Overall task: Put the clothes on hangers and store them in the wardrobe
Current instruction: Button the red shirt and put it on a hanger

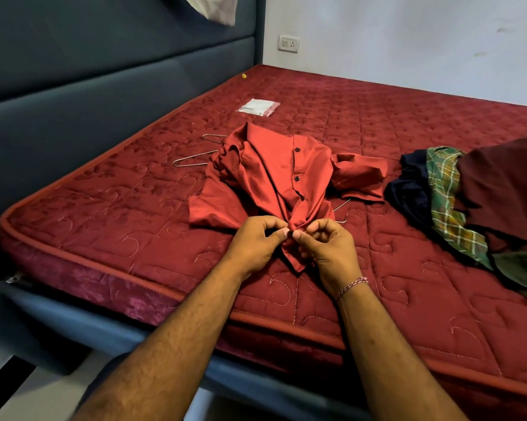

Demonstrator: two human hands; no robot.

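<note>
While both hands pinch its lower placket, the red shirt (265,177) lies front-up on the mattress (408,284).

Left hand (253,241) and right hand (326,250) meet thumb to thumb, fingers curled on bunched cloth, probably working a button; wire hangers (195,158) wait just beside the collar, the clothes pile (469,202) well to the right.

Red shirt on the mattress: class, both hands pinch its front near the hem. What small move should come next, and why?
Probably finish fastening that lowest button. The left hand and right hand pinch the red shirt where its front edges meet, two upper buttons look closed, and a wire hanger pokes out at the collar, so it seems nearly ready to lift.
</note>
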